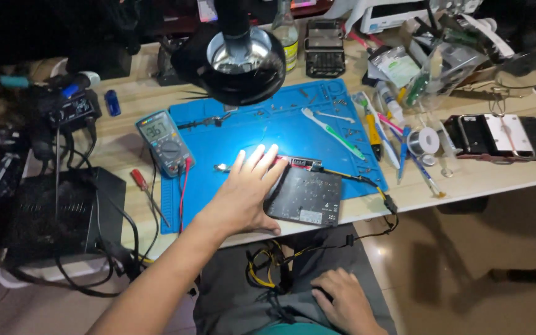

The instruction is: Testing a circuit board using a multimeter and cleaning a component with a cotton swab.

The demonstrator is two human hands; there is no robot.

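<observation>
Resting my left hand [246,195] flat, fingers spread, beside the black circuit board [305,195] on the blue mat [280,124]; my right hand [345,304] lies loosely open on my lap.

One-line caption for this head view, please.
Left hand lies flat beside a black circuit board on a blue work mat; right hand rests on the lap.

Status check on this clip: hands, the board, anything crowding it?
Left hand flat on blue mat, touching black circuit board. Right hand resting on lap. Cable plugged into board; multimeter nearby.
</observation>
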